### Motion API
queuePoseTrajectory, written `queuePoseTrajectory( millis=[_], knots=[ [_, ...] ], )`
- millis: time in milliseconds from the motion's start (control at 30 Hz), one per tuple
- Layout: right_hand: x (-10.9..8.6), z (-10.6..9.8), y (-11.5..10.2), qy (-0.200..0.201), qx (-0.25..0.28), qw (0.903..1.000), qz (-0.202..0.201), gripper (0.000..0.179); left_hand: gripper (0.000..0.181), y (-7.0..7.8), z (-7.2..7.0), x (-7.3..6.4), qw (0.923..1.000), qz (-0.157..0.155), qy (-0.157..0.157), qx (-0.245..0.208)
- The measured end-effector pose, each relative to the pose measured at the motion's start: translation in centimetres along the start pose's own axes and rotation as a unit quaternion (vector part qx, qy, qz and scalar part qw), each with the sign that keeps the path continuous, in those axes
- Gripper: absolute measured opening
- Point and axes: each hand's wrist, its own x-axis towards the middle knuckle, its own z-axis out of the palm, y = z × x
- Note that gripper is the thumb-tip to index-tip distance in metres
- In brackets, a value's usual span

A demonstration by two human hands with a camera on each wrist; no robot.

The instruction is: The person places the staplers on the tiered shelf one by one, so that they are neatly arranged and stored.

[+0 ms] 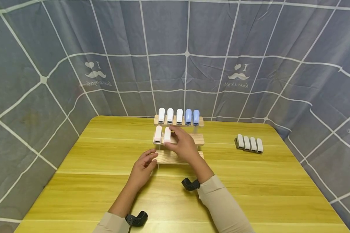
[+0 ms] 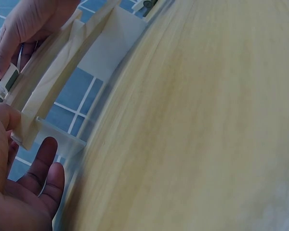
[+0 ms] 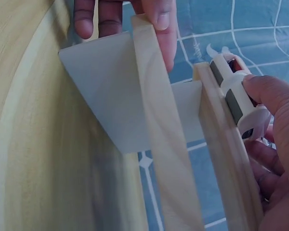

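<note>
We see the right hand [image 1: 184, 145] just right of the centre of the frame, its thumb and fingers pinching a pale pink stapler [image 1: 167, 134] between them. That stapler is on the middle board [image 1: 199, 139] of a stepped wooden rack, and in the right wrist view its base lies along the board. Its long axis runs almost straight up and down the head view, with the pink lower end toward the bottom of the frame and the other end up under the fingertips. Just to its left we find a second pink stapler [image 1: 158, 134], nearly parallel, its dark mouth also toward the bottom. On the top board [image 1: 201, 122], three white staplers [image 1: 170, 116] and two blue staplers [image 1: 188, 116] line up the same way. The left hand [image 1: 141, 169] is at the left end of the lower board [image 1: 166, 157], fingers loosely bent; we cannot tell how firmly they touch it. Four grey-white staplers [image 1: 246, 142] sit side by side on the worktop [image 1: 75, 152] at right.
</note>
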Motion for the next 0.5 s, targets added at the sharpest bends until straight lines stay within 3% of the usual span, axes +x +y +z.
queuePoseTrajectory(
  millis=[200,500],
  knots=[
    [-0.1,0.3,0.3,0.013,-0.026,0.9995,-0.015,0.067,0.028,2.8,-0.4,-0.6,0.9999,0.003,-0.008,0.007],
    [-0.2,0.4,0.2,0.022,-0.050,0.9984,-0.014,0.067,0.028,2.9,-0.4,-0.6,0.9999,-0.006,-0.008,0.003]
  ],
)
